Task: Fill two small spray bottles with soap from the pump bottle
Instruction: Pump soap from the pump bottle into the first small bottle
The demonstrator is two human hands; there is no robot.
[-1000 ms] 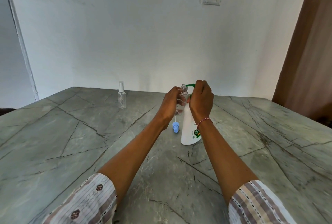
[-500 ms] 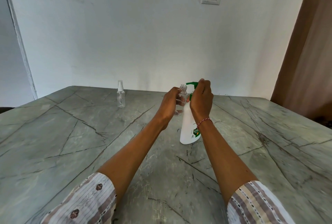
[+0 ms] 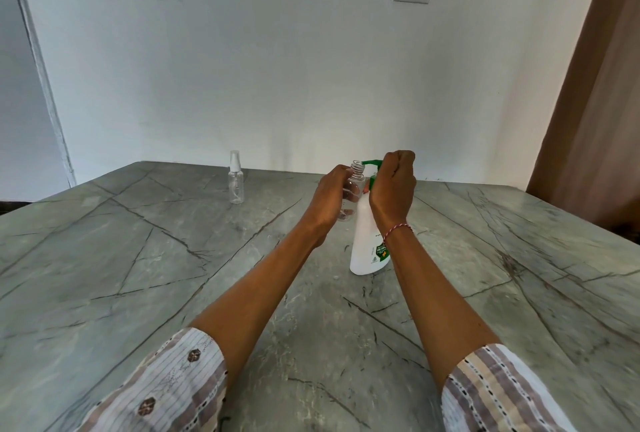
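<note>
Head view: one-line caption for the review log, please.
Left hand holds an uncapped spray bottle under the green nozzle of the pump bottle while the right hand grips the pump head.

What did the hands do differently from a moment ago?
Little changed. The blue spray cap on the table a second ago is now hidden behind the left arm. The left hand still holds the open small bottle under the green spout; the right hand still grips the pump bottle's top.
</note>
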